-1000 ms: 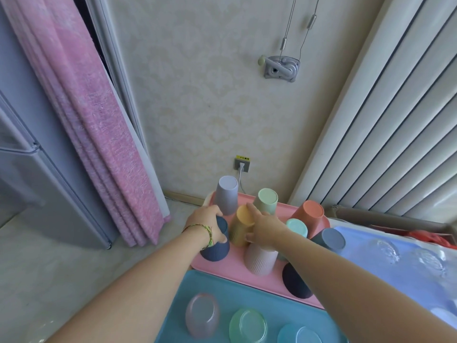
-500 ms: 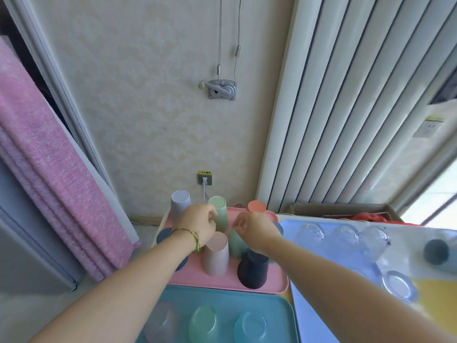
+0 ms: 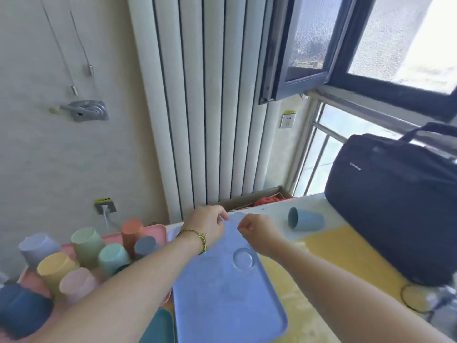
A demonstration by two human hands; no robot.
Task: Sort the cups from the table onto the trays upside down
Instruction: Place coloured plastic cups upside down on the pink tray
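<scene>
Most looked done, since coloured cups (image 3: 55, 267) stood inverted on the pink tray (image 3: 158, 230) at left and a clear cup (image 3: 243, 258) on the blue tray (image 3: 222, 305), while one blue-grey cup (image 3: 306, 220) lay unsorted on the table (image 3: 333, 256) far right, and the left hand (image 3: 206, 226) and right hand (image 3: 257, 231) hovered curled over the blue tray's far end, any hold lost in blur.

The blue tray (image 3: 222, 305) and pink tray (image 3: 158, 229) meet a yellow tabletop (image 3: 333, 263) (black bag (image 3: 395, 206) too).
</scene>
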